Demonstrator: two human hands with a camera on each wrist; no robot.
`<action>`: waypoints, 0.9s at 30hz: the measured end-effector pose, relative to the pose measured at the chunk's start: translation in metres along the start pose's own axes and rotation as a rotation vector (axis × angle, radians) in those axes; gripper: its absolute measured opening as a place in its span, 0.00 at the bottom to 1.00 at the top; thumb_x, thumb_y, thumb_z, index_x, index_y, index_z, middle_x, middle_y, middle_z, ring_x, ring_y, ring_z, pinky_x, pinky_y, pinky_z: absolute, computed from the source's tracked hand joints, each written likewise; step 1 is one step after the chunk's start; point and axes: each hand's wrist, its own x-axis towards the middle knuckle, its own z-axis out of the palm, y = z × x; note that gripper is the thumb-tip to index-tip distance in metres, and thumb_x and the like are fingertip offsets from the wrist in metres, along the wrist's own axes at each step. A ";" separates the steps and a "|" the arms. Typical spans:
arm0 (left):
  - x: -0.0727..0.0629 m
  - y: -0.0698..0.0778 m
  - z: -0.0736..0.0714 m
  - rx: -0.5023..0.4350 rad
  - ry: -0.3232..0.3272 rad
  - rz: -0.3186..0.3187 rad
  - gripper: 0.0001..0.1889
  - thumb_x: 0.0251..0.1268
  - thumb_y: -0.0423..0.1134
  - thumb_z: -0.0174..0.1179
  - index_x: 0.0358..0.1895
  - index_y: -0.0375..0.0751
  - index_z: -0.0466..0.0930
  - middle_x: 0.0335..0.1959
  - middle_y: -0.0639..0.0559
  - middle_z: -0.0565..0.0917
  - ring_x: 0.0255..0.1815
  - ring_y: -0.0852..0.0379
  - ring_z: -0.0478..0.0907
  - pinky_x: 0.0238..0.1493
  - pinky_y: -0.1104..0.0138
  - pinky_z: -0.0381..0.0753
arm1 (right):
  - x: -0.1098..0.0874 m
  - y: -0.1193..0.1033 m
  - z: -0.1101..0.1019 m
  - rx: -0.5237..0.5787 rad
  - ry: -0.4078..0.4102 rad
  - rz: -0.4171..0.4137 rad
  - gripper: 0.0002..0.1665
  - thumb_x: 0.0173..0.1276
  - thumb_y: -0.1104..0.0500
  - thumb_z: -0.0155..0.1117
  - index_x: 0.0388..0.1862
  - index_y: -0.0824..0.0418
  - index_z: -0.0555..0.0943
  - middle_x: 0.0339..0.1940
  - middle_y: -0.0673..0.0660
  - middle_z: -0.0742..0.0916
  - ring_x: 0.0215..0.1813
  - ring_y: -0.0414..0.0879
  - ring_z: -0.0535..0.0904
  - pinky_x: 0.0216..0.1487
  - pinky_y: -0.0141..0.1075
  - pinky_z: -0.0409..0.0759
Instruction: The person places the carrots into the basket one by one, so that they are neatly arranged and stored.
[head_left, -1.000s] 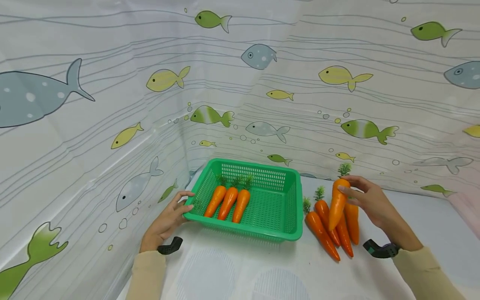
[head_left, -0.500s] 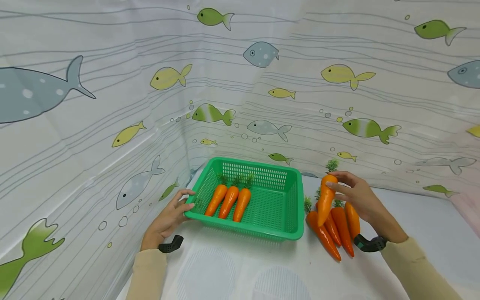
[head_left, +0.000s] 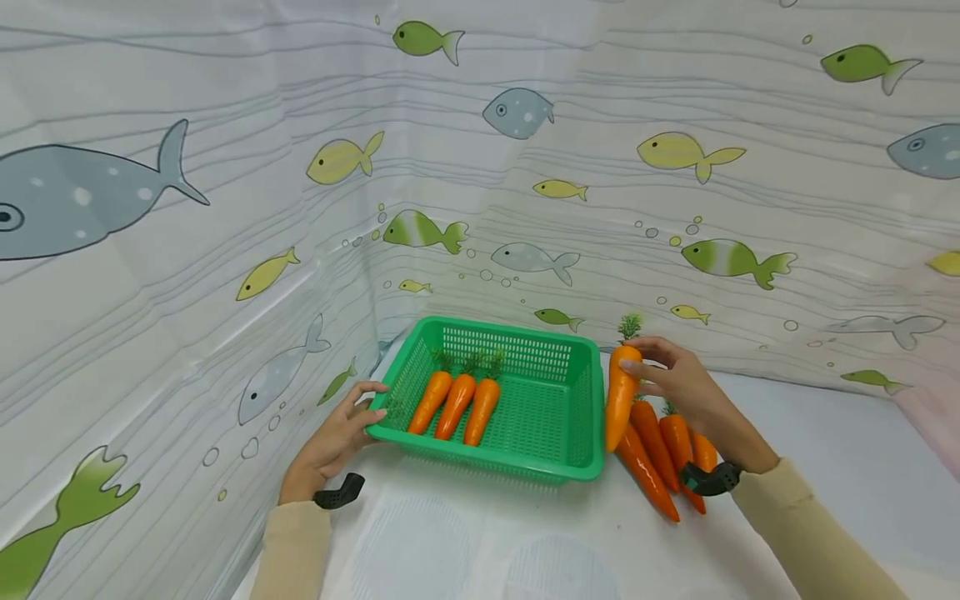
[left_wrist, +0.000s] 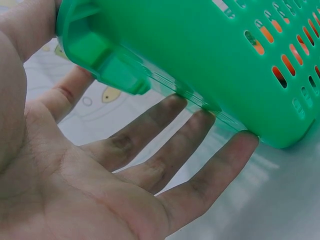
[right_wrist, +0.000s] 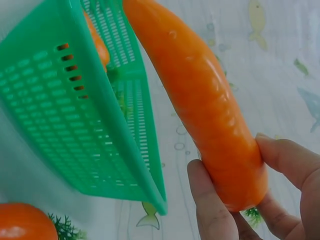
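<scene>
Near the middle of the head view, a green basket (head_left: 487, 457) is set on a pale tabletop (head_left: 487, 521). Its left corner is gripped by the left hand (head_left: 336, 435): the thumb is laid over the rim, and in the left wrist view the fingertips are seen spread along the outside of the wall, with the lower ones touching its bottom edge.

Right of the centre of the head view, an orange carrot (head_left: 622, 398) is held raised by the right hand (head_left: 684, 390), just beside the basket's right rim. It is pinched between thumb and fingers near its thick end, as is also shown in the right wrist view. Its leafy top is pointed upward and its narrow tip downward, with a slight tilt; whether the rim is touched cannot be told.

Inside the basket, three carrots (head_left: 456, 408) are laid side by side in the left part, leafy ends toward the back. Below the right hand, a cluster of four carrots (head_left: 648, 479) is spread on the tabletop, partly covered by the hand and wrist. Beige sleeves (head_left: 294, 550) are worn on both arms. The background is filled by a white sheet (head_left: 600, 242) printed with green, yellow and blue-grey fish.
</scene>
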 end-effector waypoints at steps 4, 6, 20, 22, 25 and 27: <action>-0.001 -0.001 0.000 -0.007 -0.010 0.001 0.24 0.79 0.34 0.55 0.71 0.41 0.59 0.80 0.35 0.41 0.65 0.43 0.68 0.58 0.50 0.77 | 0.006 0.000 0.009 0.009 -0.012 -0.001 0.37 0.74 0.46 0.68 0.73 0.62 0.68 0.69 0.63 0.73 0.60 0.53 0.77 0.55 0.39 0.83; -0.001 -0.002 -0.001 -0.012 -0.018 0.003 0.23 0.79 0.34 0.54 0.71 0.40 0.59 0.79 0.35 0.44 0.58 0.47 0.73 0.58 0.50 0.77 | 0.008 0.000 0.014 0.004 -0.020 -0.002 0.38 0.73 0.45 0.69 0.73 0.62 0.69 0.70 0.63 0.73 0.61 0.54 0.77 0.56 0.40 0.83; -0.001 -0.001 -0.001 0.005 -0.004 0.001 0.23 0.80 0.35 0.55 0.71 0.41 0.60 0.80 0.36 0.39 0.64 0.46 0.69 0.58 0.52 0.76 | 0.026 -0.012 0.051 0.044 -0.066 -0.011 0.34 0.71 0.50 0.73 0.68 0.63 0.72 0.64 0.62 0.76 0.56 0.52 0.81 0.56 0.44 0.83; -0.001 -0.001 -0.001 -0.005 -0.004 -0.001 0.23 0.80 0.36 0.55 0.71 0.42 0.60 0.80 0.36 0.38 0.63 0.46 0.70 0.58 0.53 0.76 | 0.029 -0.015 0.055 0.043 -0.076 -0.010 0.34 0.70 0.50 0.73 0.68 0.63 0.73 0.64 0.63 0.76 0.56 0.53 0.81 0.56 0.44 0.83; -0.001 -0.001 0.000 -0.016 0.002 -0.003 0.23 0.79 0.36 0.56 0.70 0.43 0.61 0.80 0.36 0.38 0.61 0.46 0.70 0.57 0.53 0.76 | 0.032 -0.019 0.062 0.057 -0.084 -0.009 0.33 0.70 0.51 0.74 0.67 0.63 0.73 0.64 0.63 0.76 0.57 0.54 0.81 0.56 0.45 0.84; -0.001 -0.001 0.000 -0.020 0.005 -0.002 0.22 0.79 0.35 0.56 0.70 0.43 0.62 0.80 0.36 0.39 0.60 0.47 0.70 0.56 0.53 0.77 | 0.035 -0.021 0.067 0.069 -0.094 -0.011 0.32 0.70 0.52 0.73 0.67 0.63 0.74 0.64 0.63 0.77 0.57 0.55 0.81 0.56 0.46 0.84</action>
